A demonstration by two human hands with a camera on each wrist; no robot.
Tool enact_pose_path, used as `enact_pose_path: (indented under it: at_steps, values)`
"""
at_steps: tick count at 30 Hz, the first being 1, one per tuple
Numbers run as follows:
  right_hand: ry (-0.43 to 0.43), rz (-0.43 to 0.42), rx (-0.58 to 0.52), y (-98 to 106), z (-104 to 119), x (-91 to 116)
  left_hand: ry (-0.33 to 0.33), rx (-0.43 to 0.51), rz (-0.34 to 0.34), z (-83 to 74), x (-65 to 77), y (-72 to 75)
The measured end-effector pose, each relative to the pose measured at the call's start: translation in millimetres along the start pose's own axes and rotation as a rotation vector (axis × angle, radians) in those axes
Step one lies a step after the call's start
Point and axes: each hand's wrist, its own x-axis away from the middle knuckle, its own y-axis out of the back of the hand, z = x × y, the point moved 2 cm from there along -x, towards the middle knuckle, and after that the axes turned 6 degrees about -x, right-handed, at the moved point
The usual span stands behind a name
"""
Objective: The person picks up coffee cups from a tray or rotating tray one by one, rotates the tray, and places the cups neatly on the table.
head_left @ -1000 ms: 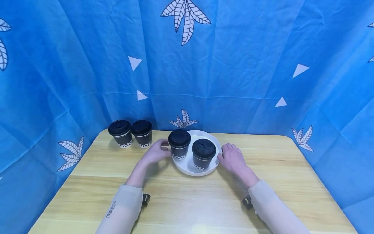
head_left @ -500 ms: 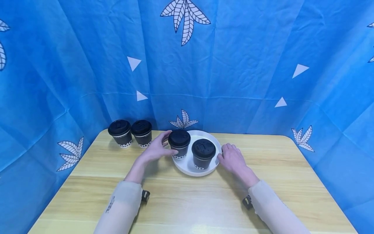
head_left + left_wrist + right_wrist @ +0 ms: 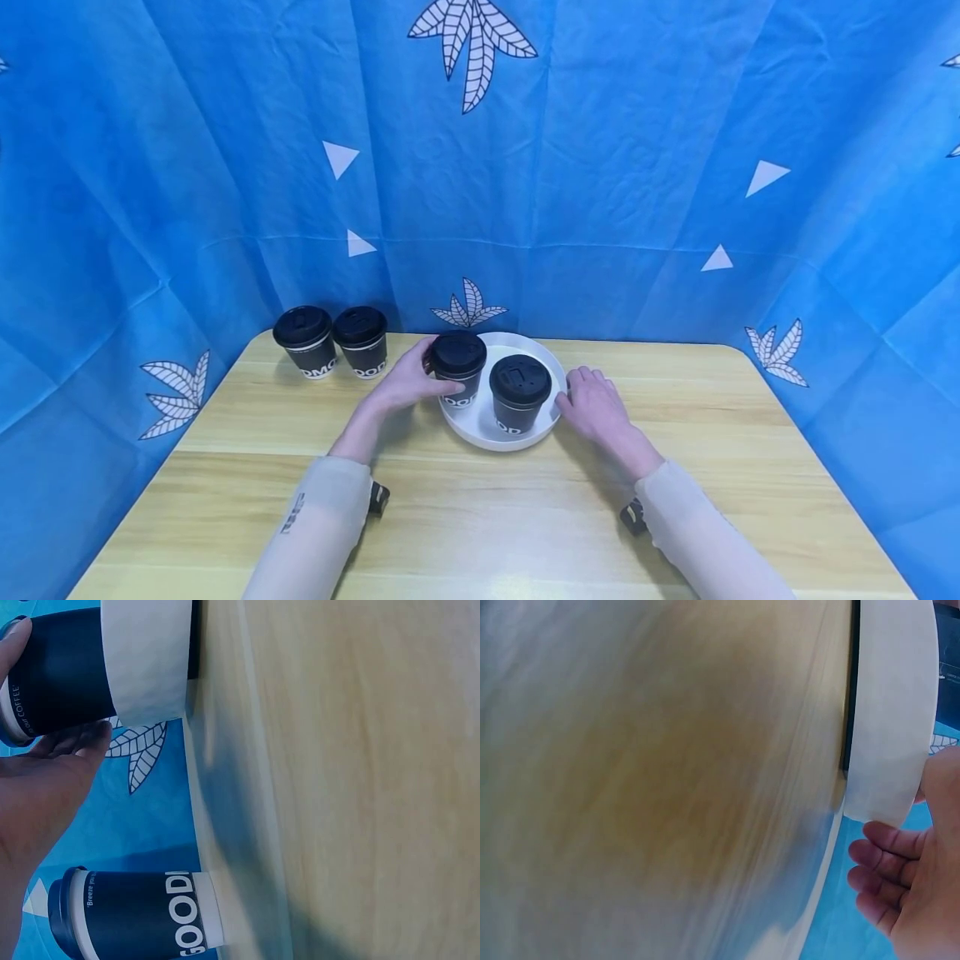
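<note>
A black paper coffee cup point(image 3: 459, 354) with a black lid stands upright on the left of a round white tray point(image 3: 504, 445). My left hand point(image 3: 408, 379) grips that cup from its left side, thumb at the front and fingers behind. In the left wrist view the thumb presses near the lid of the cup point(image 3: 64, 671). A second lidded cup point(image 3: 519, 387) stands upright on the tray's right front. My right hand point(image 3: 597, 406) holds the tray's right edge. In the right wrist view curled fingers point(image 3: 889, 840) meet the tray's wall point(image 3: 892, 712); the thumb is mostly hidden.
Two more lidded black cups, one at the far left point(image 3: 303, 333) and another point(image 3: 362, 337) beside it, stand upright near the table's back left corner. A blue patterned curtain point(image 3: 600, 125) hangs around the back and sides of the wooden table point(image 3: 465, 525).
My left hand has closed in on the left cup on the tray: its thumb has come across the front, and its fingers now wrap behind. The right hand and the cups keep their places.
</note>
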Motion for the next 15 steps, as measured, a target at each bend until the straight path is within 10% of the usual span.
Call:
enact_pose_path:
  at_steps: [15]
  values:
    - [-0.002,0.01,0.004,-1.6,-1.7,-2.4,-0.003,-0.045,-0.025,-0.8,-0.2,-2.2]
